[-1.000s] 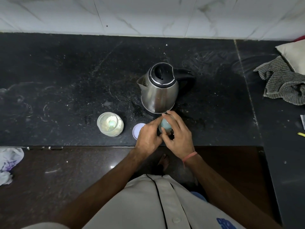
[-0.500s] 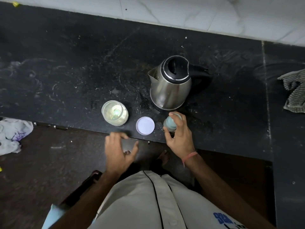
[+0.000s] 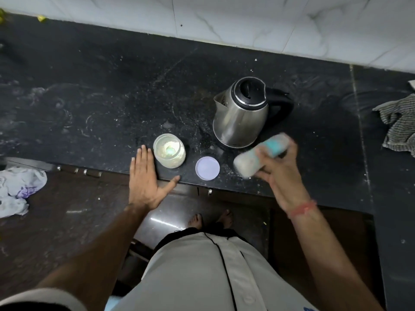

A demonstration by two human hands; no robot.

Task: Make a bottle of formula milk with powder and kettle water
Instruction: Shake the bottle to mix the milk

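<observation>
My right hand (image 3: pixel 283 173) grips a feeding bottle (image 3: pixel 258 154) with a teal cap, held tilted nearly sideways above the counter and blurred by motion. A steel kettle (image 3: pixel 241 115) with a black lid stands just behind it. An open jar of powder (image 3: pixel 169 151) with a small scoop inside stands near the counter's front edge. Its round white lid (image 3: pixel 207 168) lies flat between jar and bottle. My left hand (image 3: pixel 146 182) rests flat and spread on the counter edge, just left of the jar, holding nothing.
The black stone counter (image 3: pixel 101 97) runs to a white tiled wall (image 3: pixel 247 23). A striped cloth (image 3: pixel 399 122) lies at the far right. A crumpled white bag (image 3: pixel 18 187) lies on the floor at left. My bare feet (image 3: pixel 208 218) show below the counter.
My left hand left the bottle and came to rest on the counter edge beside the jar. My right hand lifted the bottle off the counter and tipped it sideways, now blurred.
</observation>
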